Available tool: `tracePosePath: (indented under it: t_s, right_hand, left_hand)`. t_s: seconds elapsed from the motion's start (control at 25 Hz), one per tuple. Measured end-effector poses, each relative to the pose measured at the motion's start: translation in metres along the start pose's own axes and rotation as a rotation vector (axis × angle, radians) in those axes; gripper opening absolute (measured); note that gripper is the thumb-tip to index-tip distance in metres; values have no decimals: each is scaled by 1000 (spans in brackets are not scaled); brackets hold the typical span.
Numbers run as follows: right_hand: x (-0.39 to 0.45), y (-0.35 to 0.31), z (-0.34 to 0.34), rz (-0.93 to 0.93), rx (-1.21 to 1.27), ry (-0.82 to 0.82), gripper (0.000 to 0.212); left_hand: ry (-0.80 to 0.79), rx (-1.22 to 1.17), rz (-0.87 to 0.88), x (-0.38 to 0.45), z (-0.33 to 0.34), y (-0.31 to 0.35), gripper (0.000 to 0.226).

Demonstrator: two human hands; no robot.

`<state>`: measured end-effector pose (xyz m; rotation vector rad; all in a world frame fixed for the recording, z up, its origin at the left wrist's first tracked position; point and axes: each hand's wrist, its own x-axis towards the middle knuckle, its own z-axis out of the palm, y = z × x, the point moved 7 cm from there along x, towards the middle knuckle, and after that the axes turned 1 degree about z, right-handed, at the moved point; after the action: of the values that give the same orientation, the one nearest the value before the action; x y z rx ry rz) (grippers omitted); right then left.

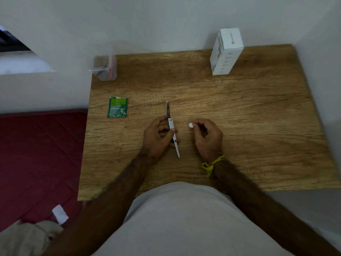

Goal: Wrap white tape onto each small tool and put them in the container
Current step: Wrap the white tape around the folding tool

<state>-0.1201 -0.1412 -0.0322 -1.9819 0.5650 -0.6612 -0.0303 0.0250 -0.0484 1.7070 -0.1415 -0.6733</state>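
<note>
Hands work above the middle of a wooden table (239, 111). The left hand (156, 135) has its fingers and thumb curled round a small metal tool (172, 129), a slim folding piece that looks like a nail clipper with its arms swung out. The hand grips the tool at its middle: one metal arm sticks out past the fingertips toward the far side, and a thin pointed blade runs out of the near side of the hand, angled slightly right. The tool seems lifted just off the tabletop, though how high cannot be told.

Just right of the tool, apart from it, the right hand (208, 137) has its fingers curled, and its thumb and forefinger pinch a small white piece of tape (191, 125), which shows at the fingertips on the hand's left side. A gap of bare wood lies between the tape and the tool. A yellow thread (212, 164) is tied round the right wrist.

At the far left corner of the table stands a clear plastic container (106, 68) with a few dark and pinkish things inside, too blurred to name. A green sachet (117, 107), torn at its top, lies flat to the left of the hands. A white box (226, 52) stands upright near the far right corner, against the wall. A red mattress (40, 159) lies left of the table.
</note>
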Motion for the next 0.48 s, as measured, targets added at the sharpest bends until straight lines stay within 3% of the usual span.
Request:
tracePosePath:
  t_s: [0.48]
  right_hand:
    - [1,-1,0,-4,3,-2,15]
  left_hand:
    - [-14,-7,25,-3,1,7,44]
